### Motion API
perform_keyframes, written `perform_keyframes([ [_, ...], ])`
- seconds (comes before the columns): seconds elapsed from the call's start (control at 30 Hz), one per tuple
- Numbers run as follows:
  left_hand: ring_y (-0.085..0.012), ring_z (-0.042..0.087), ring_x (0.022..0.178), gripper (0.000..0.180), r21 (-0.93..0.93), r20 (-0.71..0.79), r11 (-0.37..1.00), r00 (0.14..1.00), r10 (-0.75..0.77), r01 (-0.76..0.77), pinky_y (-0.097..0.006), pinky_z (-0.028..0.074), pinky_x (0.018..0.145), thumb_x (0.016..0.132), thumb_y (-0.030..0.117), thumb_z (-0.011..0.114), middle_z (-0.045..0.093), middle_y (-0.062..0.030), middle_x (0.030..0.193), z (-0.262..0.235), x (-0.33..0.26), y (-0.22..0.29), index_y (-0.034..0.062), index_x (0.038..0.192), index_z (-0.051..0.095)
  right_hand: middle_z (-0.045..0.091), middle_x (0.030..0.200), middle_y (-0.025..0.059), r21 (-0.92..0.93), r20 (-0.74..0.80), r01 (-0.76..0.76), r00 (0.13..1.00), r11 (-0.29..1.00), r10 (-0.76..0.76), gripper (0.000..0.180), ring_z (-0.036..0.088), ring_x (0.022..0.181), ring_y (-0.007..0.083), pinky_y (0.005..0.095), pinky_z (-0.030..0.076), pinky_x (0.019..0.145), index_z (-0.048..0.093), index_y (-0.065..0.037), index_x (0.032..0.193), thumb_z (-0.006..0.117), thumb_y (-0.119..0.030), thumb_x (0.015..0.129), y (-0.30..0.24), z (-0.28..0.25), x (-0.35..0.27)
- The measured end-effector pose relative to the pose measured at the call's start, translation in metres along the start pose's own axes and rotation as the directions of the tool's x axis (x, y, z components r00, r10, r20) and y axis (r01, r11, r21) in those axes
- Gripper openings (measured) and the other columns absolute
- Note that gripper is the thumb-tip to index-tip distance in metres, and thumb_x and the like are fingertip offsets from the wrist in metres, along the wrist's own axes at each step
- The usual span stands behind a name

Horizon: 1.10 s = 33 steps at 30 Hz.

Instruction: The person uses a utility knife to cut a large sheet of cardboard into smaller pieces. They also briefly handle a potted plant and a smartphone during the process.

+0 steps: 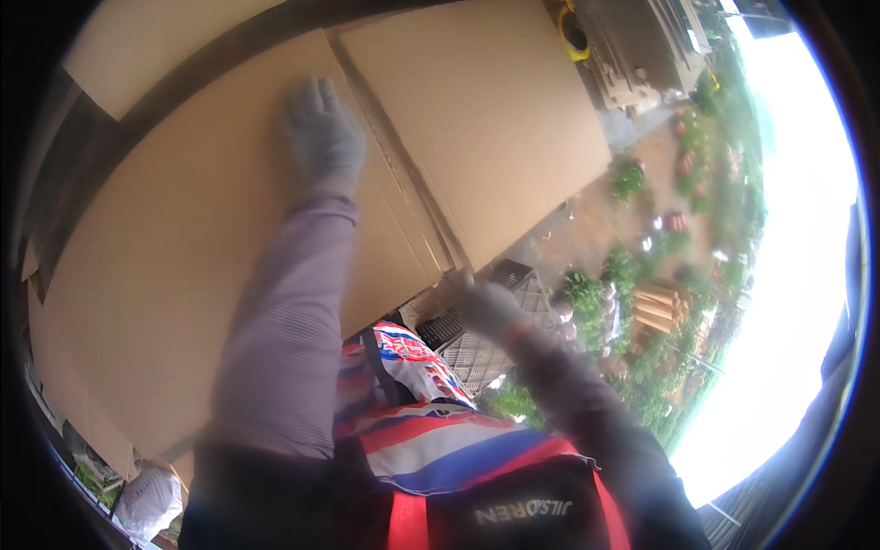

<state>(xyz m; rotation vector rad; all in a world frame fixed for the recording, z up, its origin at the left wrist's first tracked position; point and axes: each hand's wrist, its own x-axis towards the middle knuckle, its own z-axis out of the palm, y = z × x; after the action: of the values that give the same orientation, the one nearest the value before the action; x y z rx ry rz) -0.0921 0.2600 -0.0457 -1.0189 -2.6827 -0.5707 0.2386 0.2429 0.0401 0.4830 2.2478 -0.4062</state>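
Observation:
A large brown cardboard sheet (174, 220) spreads out in front of me, with a dark gap or cut line running down to its near edge. To the right of that line lies another cardboard panel (477, 119). My left hand (325, 133), in a grey glove, rests flat on the left sheet with its fingers stretched out, close to the line. At the near end of the line, my right hand (488, 307), also gloved, is closed at the cardboard's edge. Blur hides what its fingers hold.
Below my right hand stands a dark plastic crate (504, 335). Stacked cardboard (632, 55) and a yellow tape roll (574, 37) sit at the far right. Green plants (628, 179) cover ground to the right. A white sack (148, 504) is at lower left.

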Motion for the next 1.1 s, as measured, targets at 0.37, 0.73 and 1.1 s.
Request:
perform_keyframes([
  [0.37, -0.0379, 0.040, 0.132, 0.042, 0.010, -0.061, 0.999, 0.998, 0.032, -0.032, -0.053, 0.029, 0.112, 0.088, 0.019, 0.052, 0.050, -0.0158, 0.135, -0.006, 0.004, 0.006, 0.0007, 0.125, 0.055, 0.069, 0.084, 0.0193, 0.472, -0.291, -0.312, 0.828, 0.825, 0.479, 0.040, 0.068, 0.078, 0.0372, 0.0442, 0.053, 0.072, 0.060, -0.004, 0.110, 0.063, -0.035, 0.084, 0.013, -0.072, 0.044],
  [0.73, -0.0348, 0.039, 0.135, 0.042, 0.045, -0.049, 0.999, 0.999, 0.024, -0.022, -0.050, 0.029, 0.114, 0.090, 0.021, 0.052, 0.050, -0.0149, 0.139, -0.016, 0.005, 0.011, 0.0037, 0.128, 0.055, 0.067, 0.103, 0.0145, 0.856, 0.079, 0.139, 0.917, -0.498, 0.391, 0.052, 0.065, 0.095, 0.0225, 0.0323, 0.052, 0.083, 0.063, 0.003, 0.114, 0.056, -0.045, 0.096, 0.043, -0.056, -0.022],
  [1.1, -0.0352, 0.040, 0.135, 0.044, -0.009, -0.136, 0.998, 0.989, 0.061, -0.063, -0.053, 0.027, 0.114, 0.090, 0.018, 0.050, 0.048, -0.0140, 0.142, -0.008, 0.004, 0.001, 0.0040, 0.131, 0.054, 0.059, 0.087, 0.0107, 0.779, -0.552, 0.268, 0.723, 0.568, 0.415, 0.050, 0.061, 0.072, 0.0257, 0.0368, 0.048, 0.061, 0.052, -0.002, 0.109, 0.078, -0.031, 0.077, -0.006, -0.141, 0.108],
])
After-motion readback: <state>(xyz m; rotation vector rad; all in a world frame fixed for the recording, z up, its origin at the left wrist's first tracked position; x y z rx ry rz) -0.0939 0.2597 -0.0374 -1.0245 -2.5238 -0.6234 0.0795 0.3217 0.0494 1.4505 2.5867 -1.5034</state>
